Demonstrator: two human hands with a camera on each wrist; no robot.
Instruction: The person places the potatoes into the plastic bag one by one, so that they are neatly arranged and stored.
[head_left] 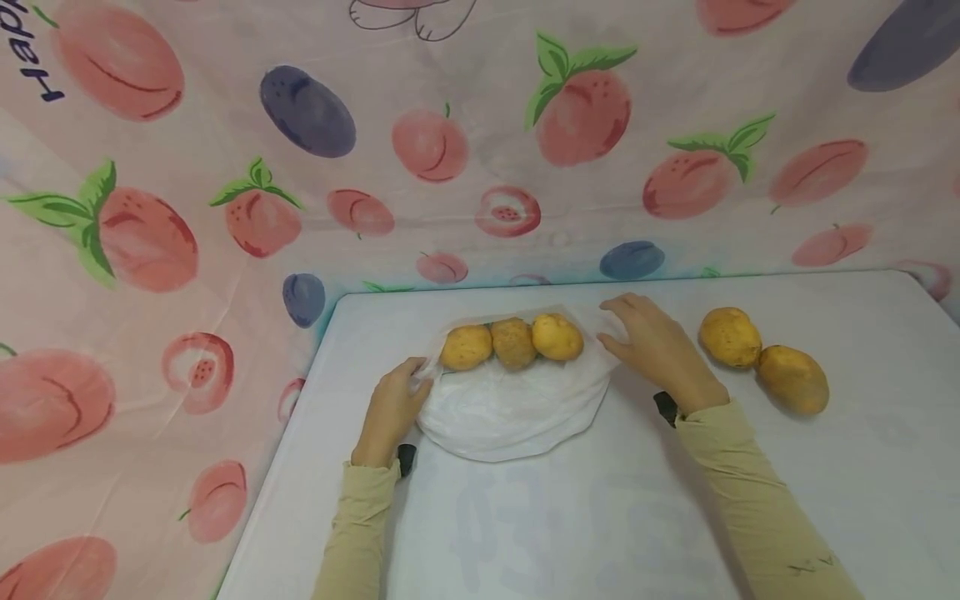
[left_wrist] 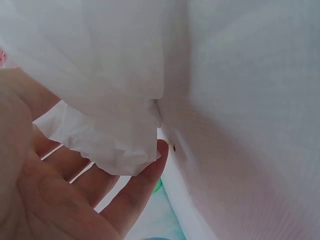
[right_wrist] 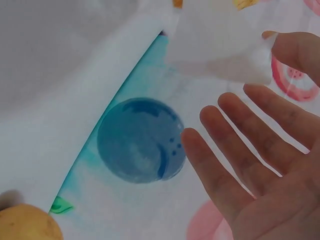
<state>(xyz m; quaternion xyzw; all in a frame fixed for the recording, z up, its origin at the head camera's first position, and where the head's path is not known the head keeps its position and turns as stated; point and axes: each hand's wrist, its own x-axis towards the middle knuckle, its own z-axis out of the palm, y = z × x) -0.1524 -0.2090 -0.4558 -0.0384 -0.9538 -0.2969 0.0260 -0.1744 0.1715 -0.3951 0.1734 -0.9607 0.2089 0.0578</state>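
A thin white plastic bag (head_left: 510, 417) lies spread on the table, with three potatoes in a row at its far side: a left one (head_left: 467, 347), a middle one (head_left: 513, 343) and a right one (head_left: 557, 337). My left hand (head_left: 392, 408) holds the bag's left edge between thumb and fingers; in the left wrist view the crumpled edge (left_wrist: 115, 150) hangs over the fingers. At the bag's right edge is my right hand (head_left: 656, 346), its fingers (right_wrist: 215, 145) straight and spread. Its thumb tip touches the raised bag edge (right_wrist: 225, 65).
Two more potatoes, one farther back (head_left: 730, 337) and one nearer (head_left: 792, 380), lie together on the white table (head_left: 570, 517) right of my right hand. Behind the table hangs a fruit-print cloth (head_left: 480, 100), which continues down the left side.
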